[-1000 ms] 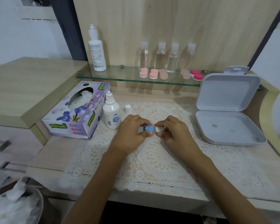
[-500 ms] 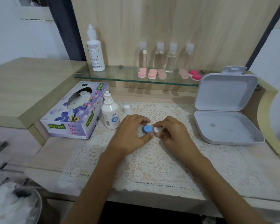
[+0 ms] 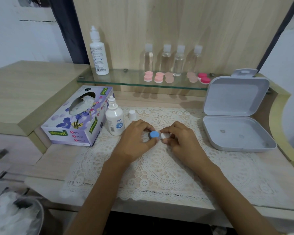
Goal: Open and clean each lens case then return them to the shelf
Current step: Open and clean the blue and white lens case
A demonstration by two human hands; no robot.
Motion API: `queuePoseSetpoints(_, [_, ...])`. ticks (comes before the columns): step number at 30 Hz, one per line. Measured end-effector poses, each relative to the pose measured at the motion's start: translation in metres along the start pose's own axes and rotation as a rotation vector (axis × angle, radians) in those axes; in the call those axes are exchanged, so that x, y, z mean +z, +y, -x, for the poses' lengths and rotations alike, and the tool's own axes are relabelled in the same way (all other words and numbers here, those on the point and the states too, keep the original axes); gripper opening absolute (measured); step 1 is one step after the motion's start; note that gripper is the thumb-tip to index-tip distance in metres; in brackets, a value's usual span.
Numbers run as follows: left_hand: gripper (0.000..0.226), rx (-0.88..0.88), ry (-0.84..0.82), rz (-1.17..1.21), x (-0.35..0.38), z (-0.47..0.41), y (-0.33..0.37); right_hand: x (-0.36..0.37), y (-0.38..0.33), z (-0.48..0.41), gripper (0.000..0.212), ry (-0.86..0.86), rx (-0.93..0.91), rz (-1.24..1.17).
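Observation:
A lens case (image 3: 157, 135) with one blue cap and one white cap sits between both hands over the lace mat (image 3: 159, 167). My left hand (image 3: 136, 139) pinches the blue-capped side. My right hand (image 3: 180, 139) pinches the white cap with curled fingers. On the glass shelf (image 3: 126, 82) behind lie several pink lens cases (image 3: 158, 77) and a darker pink one (image 3: 204, 78).
An open solution bottle (image 3: 115, 118) stands by a tissue box (image 3: 78, 119), its white cap (image 3: 132, 114) beside it. An open grey box (image 3: 236, 126) sits at the right. The shelf carries a tall bottle (image 3: 98, 53) and several clear bottles (image 3: 178, 60). A bin of used tissues (image 3: 12, 216) is at lower left.
Both hands stay on the lens case; the fingers of the right hand have shifted slightly on the white cap. The case stays in place.

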State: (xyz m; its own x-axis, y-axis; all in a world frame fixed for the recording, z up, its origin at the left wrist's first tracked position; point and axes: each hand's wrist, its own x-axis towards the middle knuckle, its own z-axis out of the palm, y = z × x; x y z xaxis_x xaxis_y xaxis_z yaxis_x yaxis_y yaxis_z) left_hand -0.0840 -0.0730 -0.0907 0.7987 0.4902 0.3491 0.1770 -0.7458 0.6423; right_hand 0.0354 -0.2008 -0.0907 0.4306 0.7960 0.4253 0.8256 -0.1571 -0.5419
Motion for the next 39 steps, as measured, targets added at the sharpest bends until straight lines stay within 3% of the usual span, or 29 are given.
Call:
queuePoseSetpoints(7, [0.038,0.028,-0.059,-0.018,-0.0015,0.0019,0.0011,0.0009,0.0014,-0.0002,0.027,0.003,0.0,0.011])
queuePoseSetpoints(16, [0.031,0.018,-0.038,0.015,-0.0004,0.0013,-0.0005,0.0005,0.0012,0.0003,0.026,0.001,-0.001,-0.011])
queuePoseSetpoints(21, [0.042,0.046,-0.052,0.016,-0.0014,0.0015,-0.0004,0.0005,0.0015,0.0002,0.027,0.003,-0.004,-0.003])
queuePoseSetpoints(29, [0.034,0.034,-0.043,0.03,-0.0014,0.0011,0.0006,0.001,0.0017,0.0002,0.025,0.01,-0.001,-0.006])
queuePoseSetpoints(36, [0.048,0.05,-0.041,0.022,-0.0014,0.0018,-0.0015,0.0011,0.0021,0.0,0.025,0.007,-0.005,-0.005])
queuePoseSetpoints(39, [0.041,0.049,-0.046,0.024,-0.0014,0.0012,-0.0003,0.001,0.0021,0.0002,0.025,0.008,0.0,-0.009])
